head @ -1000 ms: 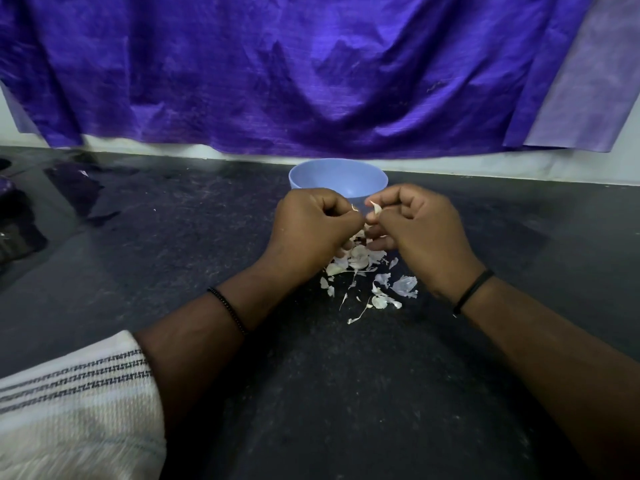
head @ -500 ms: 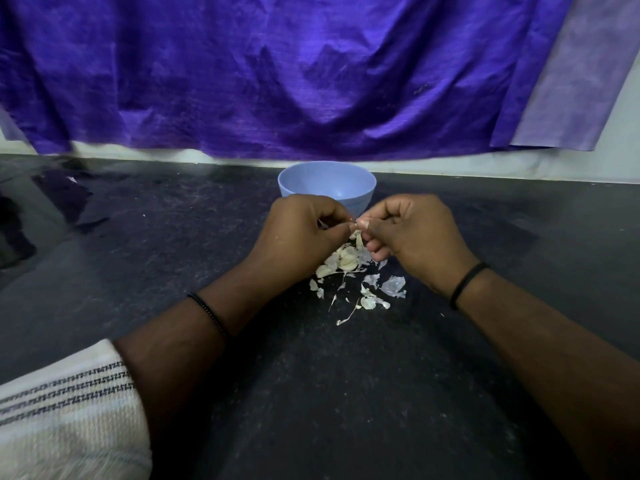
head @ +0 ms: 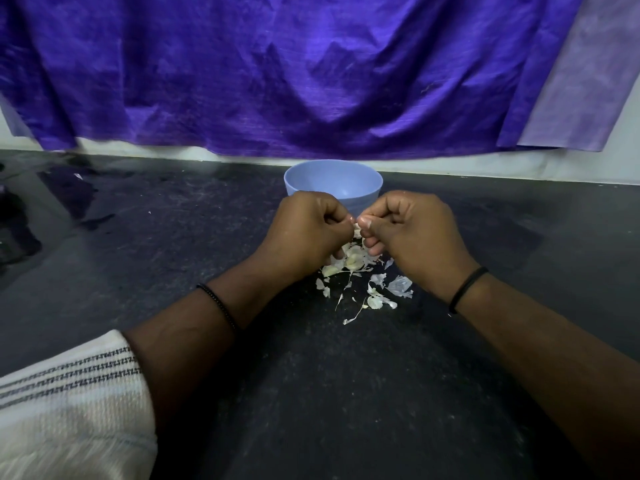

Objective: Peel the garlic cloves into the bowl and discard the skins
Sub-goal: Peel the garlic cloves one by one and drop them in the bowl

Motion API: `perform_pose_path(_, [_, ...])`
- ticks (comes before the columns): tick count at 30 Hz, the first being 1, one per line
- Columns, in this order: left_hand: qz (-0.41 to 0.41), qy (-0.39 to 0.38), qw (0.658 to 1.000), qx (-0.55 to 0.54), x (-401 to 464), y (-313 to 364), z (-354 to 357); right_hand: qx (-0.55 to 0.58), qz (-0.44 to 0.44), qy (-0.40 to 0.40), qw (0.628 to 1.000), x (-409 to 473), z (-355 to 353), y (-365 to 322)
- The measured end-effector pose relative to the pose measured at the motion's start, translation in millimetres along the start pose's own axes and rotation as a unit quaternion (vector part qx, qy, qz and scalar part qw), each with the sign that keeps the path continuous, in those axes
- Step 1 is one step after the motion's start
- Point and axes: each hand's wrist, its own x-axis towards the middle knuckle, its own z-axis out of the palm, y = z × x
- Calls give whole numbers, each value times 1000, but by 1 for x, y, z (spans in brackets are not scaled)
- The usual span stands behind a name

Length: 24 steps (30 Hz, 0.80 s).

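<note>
Fingers [head: 334,221], head view: both hands curled, thumb tips meeting over a small pale piece, taken for a garlic clove [head: 355,226], mostly hidden.

Left hand [head: 306,233] and right hand [head: 412,233] each pinch that piece between thumb and bent fingers, just above a heap of garlic skins [head: 360,271] on the dark countertop [head: 311,393]. Blue bowl [head: 332,183] stands just behind the hands, against the purple cloth [head: 311,81]; its contents cannot be told. Step judged: peeling in progress, skin not yet clear. Next move likely calls for stripping the last skin, then a short reach forward to drop the clove in the bowl. Striped sleeve [head: 69,393] at lower left. Writing, brands: none legible.
</note>
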Motion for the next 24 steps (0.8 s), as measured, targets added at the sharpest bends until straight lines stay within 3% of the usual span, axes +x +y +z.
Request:
perform_pose_path(6, [-64,-11,982,-176,-2,0,-1,47,-33,10,998,0,5,-2])
perform_pose_path(9, [-105,-27,952,-288,0,3,0,133,-34,-7,991,0,3,-5])
perform_pose_path(12, [-117,-17,936,-330,3,4,2,206,-8,-16,978,0,0,-6])
perform_pose_path(16, [-121,1,938,-324,3,4,3,235,39,-55,970,2,-6,-1])
perform_pose_path(24, [-67,28,985,-159,1,-1,4,318,61,-68,944,4,-11,-2])
